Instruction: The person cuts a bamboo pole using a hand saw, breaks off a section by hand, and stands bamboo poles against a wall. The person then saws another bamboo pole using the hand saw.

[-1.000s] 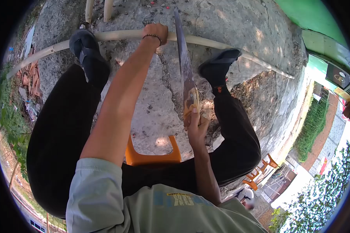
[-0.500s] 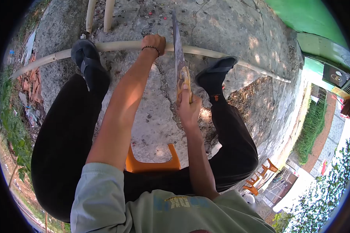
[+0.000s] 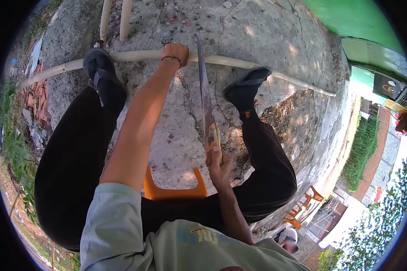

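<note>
Saw (image 3: 205, 97) pulled back, apparently still touching pole (image 3: 138, 56).

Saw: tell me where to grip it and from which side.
Best by the handle, from the near side, I'd say: that end points back this way, while the long blade tapers away. The right hand holds it there.

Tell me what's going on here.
A person's left hand grips a long, pale pole, while the right hand holds a saw. In this view the saw crosses the pole just right of the left hand. The left foot and right foot are at the pole, on either side. Whether it's cut yet can't be seen.
</note>
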Demonstrator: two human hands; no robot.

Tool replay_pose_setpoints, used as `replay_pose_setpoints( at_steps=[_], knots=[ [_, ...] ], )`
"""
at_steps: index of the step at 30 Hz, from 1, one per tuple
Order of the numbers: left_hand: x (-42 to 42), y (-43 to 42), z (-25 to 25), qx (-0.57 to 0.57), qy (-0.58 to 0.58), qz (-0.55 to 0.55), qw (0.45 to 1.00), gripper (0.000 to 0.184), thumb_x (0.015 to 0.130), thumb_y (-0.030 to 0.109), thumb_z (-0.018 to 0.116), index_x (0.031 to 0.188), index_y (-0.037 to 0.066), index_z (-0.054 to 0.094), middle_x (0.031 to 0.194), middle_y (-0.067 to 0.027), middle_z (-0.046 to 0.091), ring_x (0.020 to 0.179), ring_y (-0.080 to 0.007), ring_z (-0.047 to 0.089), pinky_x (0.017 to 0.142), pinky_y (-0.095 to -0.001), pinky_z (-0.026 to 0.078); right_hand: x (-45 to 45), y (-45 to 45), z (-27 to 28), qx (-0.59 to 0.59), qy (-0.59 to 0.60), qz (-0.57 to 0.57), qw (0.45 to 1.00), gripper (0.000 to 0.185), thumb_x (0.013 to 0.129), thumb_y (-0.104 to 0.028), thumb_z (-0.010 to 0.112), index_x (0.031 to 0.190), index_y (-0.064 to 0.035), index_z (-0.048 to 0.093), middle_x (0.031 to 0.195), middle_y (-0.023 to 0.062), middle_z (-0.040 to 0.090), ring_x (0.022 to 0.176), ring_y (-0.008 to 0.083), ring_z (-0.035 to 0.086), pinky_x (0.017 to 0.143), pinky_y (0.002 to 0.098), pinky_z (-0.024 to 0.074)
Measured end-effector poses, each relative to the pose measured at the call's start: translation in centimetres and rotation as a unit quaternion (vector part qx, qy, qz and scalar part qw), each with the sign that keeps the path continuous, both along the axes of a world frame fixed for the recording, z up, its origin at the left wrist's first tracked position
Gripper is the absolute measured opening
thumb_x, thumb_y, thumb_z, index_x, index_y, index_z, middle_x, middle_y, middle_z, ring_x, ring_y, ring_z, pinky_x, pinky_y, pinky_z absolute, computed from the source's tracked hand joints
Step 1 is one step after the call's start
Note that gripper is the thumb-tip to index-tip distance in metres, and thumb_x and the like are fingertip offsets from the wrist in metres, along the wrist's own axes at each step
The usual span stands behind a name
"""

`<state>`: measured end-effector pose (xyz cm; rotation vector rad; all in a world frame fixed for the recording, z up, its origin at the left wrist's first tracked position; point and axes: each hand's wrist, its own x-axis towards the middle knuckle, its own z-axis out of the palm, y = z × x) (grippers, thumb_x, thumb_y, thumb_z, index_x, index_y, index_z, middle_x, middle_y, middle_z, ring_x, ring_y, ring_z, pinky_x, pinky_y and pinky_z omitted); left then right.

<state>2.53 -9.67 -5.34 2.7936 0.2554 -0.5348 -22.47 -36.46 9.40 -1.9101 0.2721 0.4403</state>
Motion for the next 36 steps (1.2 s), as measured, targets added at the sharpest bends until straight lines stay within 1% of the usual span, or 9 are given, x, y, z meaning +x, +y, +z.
replay_pose_setpoints(
  at_steps=[4, 7, 13, 16, 20, 22, 25, 30, 36],
  knots=[
    [0.1, -0.2, -0.2, 0.000, -0.002, -0.002, 1.000, 0.038, 0.080, 0.040, 0.077, 0.104, 0.011, 0.074, 0.103, -0.0130, 0.074, 0.097, -0.0286, 0.073, 0.084, -0.0405, 0.059, 8.7, 3.6, -4.2, 0.049, -0.012, 0.009, 0.999, 0.051, 0.104, -0.034, 0.053, 0.061, -0.0081, 0.045, 0.055, -0.0017, 0.044, 0.049, 0.0059, 0.039, 0.045, 0.0260, 0.0280],
    [0.2, 0.0, -0.4, 0.005, -0.034, 0.002, 0.999, 0.038, 0.080, 0.040, 0.077, 0.104, 0.011, 0.075, 0.103, -0.0136, 0.074, 0.097, -0.0290, 0.073, 0.083, -0.0405, 0.059, 10.9, 5.1, -2.8, 0.053, 0.049, 0.000, 0.997, 0.052, 0.104, -0.035, 0.052, 0.060, -0.0078, 0.045, 0.056, -0.0022, 0.043, 0.049, 0.0056, 0.038, 0.045, 0.0263, 0.0275],
    [-0.8, -0.4, -1.0, -0.011, -0.039, 0.007, 0.999, 0.033, 0.077, 0.035, 0.077, 0.099, 0.011, 0.076, 0.098, -0.0141, 0.074, 0.095, -0.0292, 0.073, 0.081, -0.0399, 0.059, 1.8, 0.2, -1.1, 0.037, 0.006, 0.046, 0.998, 0.051, 0.105, -0.030, 0.051, 0.061, -0.0064, 0.045, 0.056, -0.0026, 0.043, 0.051, 0.0047, 0.037, 0.046, 0.0264, 0.0279],
    [-0.4, -0.2, -0.5, -0.024, -0.020, 0.011, 0.999, 0.042, 0.077, 0.032, 0.077, 0.112, 0.012, 0.071, 0.106, -0.0141, 0.073, 0.104, -0.0300, 0.070, 0.094, -0.0438, 0.054, -0.5, -1.0, -0.5, -0.002, -0.032, 0.037, 0.999, 0.049, 0.106, -0.027, 0.050, 0.062, -0.0061, 0.046, 0.057, -0.0031, 0.044, 0.051, 0.0044, 0.038, 0.047, 0.0269, 0.0288],
    [-4.8, -1.2, 1.9, 0.063, -0.064, 0.002, 0.996, 0.092, 0.074, 0.031, 0.080, 0.152, 0.017, 0.033, 0.154, -0.0115, 0.038, 0.145, -0.0264, 0.032, 0.116, -0.0571, 0.027, 0.7, -1.2, -2.4, 0.005, -0.049, 0.062, 0.997, 0.049, 0.104, -0.027, 0.052, 0.061, -0.0044, 0.049, 0.055, -0.0032, 0.044, 0.051, 0.0054, 0.039, 0.047, 0.0289, 0.0307],
    [-7.3, -0.4, -0.8, 0.070, -0.144, -0.009, 0.987, 0.095, 0.077, 0.032, 0.079, 0.155, 0.017, 0.028, 0.158, -0.0121, 0.028, 0.148, -0.0280, 0.024, 0.116, -0.0612, 0.025, 1.9, 0.0, -2.0, -0.002, -0.089, 0.060, 0.994, 0.050, 0.103, -0.028, 0.055, 0.059, -0.0030, 0.050, 0.051, -0.0021, 0.043, 0.049, 0.0067, 0.039, 0.046, 0.0318, 0.0317],
    [-9.8, 1.6, 4.4, 0.042, -0.030, -0.020, 0.998, 0.094, 0.079, 0.034, 0.078, 0.156, 0.016, 0.027, 0.157, -0.0137, 0.028, 0.146, -0.0332, 0.027, 0.116, -0.0644, 0.023, 3.1, 0.9, -2.1, -0.019, -0.090, 0.081, 0.992, 0.054, 0.102, -0.033, 0.054, 0.059, -0.0015, 0.051, 0.050, -0.0001, 0.043, 0.048, 0.0089, 0.040, 0.047, 0.0340, 0.0331],
    [-8.8, 6.1, 5.9, 0.045, 0.009, 0.071, 0.996, 0.085, 0.080, 0.038, 0.078, 0.152, 0.024, 0.034, 0.154, -0.0070, 0.035, 0.142, -0.0328, 0.036, 0.114, -0.0639, 0.028, 2.6, 0.3, -1.4, -0.049, -0.102, 0.090, 0.990, 0.056, 0.101, -0.039, 0.054, 0.063, 0.0015, 0.054, 0.049, 0.0059, 0.045, 0.047, 0.0131, 0.044, 0.048, 0.0379, 0.0356],
    [-4.0, 7.3, 1.3, 0.075, -0.047, 0.037, 0.995, 0.067, 0.085, 0.032, 0.073, 0.144, 0.022, 0.044, 0.149, -0.0115, 0.043, 0.142, -0.0313, 0.037, 0.115, -0.0624, 0.029, 2.6, 0.8, -1.6, -0.032, -0.147, 0.093, 0.984, 0.055, 0.101, -0.038, 0.054, 0.064, 0.0022, 0.057, 0.050, 0.0089, 0.048, 0.047, 0.0156, 0.048, 0.048, 0.0384, 0.0372]
  ],
)
